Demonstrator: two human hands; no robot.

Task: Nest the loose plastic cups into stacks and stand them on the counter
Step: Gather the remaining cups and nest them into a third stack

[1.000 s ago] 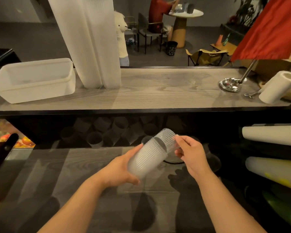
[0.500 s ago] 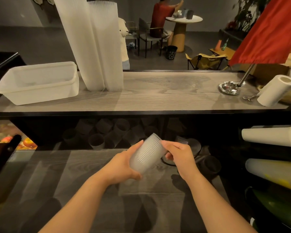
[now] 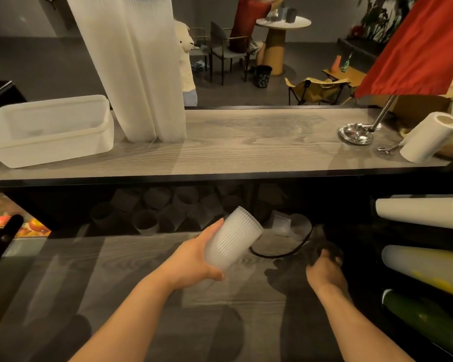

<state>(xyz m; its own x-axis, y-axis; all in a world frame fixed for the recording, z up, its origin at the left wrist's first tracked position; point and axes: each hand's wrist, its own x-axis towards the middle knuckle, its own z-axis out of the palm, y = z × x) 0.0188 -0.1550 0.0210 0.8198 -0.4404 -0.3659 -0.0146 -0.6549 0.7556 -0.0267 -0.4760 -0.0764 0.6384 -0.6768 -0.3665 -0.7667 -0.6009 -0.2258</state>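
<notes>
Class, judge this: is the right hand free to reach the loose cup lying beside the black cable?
Probably yes. The right hand appears to hold nothing, and the loose cup lies just beyond it with only bare surface and the black cable between.

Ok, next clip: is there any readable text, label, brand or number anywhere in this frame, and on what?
None can be read.
Cup stack in the left hand: ribbed plastic, no print.
Tall stacks and tub on the counter: plain.
Paper roll: blank.
Bottles on the far low table: labels too small to read.
Colourful picture at left: blurred, no legible words.
</notes>
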